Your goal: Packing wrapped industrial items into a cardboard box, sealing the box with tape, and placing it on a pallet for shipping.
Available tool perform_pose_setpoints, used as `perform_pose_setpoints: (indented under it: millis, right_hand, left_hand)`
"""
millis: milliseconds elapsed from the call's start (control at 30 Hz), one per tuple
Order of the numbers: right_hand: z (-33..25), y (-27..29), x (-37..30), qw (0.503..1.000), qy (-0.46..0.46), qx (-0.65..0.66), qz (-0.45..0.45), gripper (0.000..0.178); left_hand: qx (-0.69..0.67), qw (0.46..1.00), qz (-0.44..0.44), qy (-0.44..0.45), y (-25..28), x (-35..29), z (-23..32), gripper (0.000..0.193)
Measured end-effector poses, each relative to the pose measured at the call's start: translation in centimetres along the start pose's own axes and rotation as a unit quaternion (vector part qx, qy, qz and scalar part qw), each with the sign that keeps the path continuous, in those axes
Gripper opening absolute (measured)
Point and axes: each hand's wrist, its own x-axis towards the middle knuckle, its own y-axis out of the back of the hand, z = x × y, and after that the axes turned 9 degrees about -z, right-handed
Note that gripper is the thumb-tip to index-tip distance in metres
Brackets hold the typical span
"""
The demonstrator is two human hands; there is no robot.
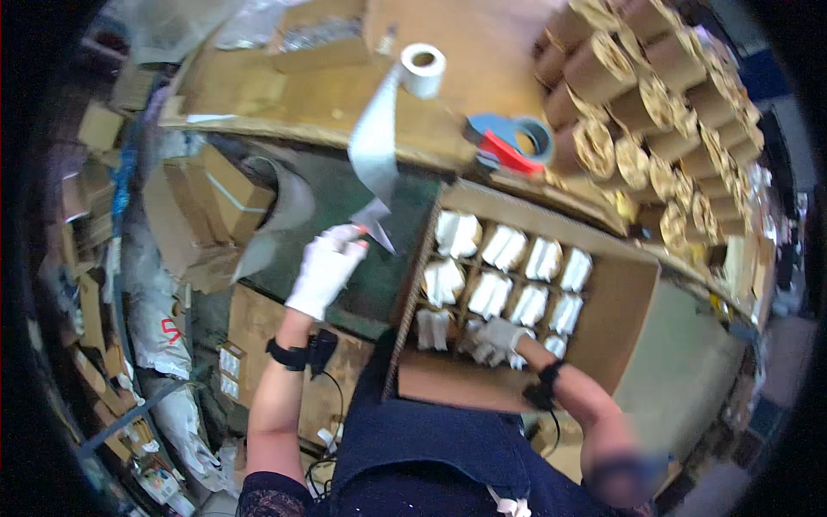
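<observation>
My left hand, in a white glove, is at the lower end of a white label strip, its fingertips pinched on it. The strip hangs twisted from a label roll on the bench. Over the near row of an open cardboard box is my right hand, gloved as well; it touches the packets there, but its fingers are blurred and partly lost against them. Several paper-wrapped packets with white tops stand in rows inside the box, with cardboard dividers between them.
A blue and red tape dispenser lies near the bench edge. Brown paper-wrapped bundles are stacked at the far right. At the left stand folded cardboard and white plastic sacks. An open carton sits on the bench.
</observation>
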Motion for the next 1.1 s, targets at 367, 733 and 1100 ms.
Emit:
perform_pose_setpoints:
  millis: [367, 733, 1100]
  right_hand:
    - [-6.4, 2.8, -6.7, 0.907, 0.08, -0.103, 0.401, 0.032]
    - [-10.6, -0.2, -7.0, 0.882, 0.012, -0.016, 0.471, 0.021]
    - [-12.3, 0.4, -3.9, 0.873, 0.06, -0.034, 0.483, 0.022]
  left_hand:
    - [0.119, 0.966, 0.202, -0.111, 16.8, 17.3, 3.8, 0.03]
    - [0.46, 0.878, -0.133, 0.025, 21.5, 35.6, 5.9, 0.064]
    - [0.504, 0.859, -0.078, -0.049, 20.1, 38.1, 3.1, 0.041]
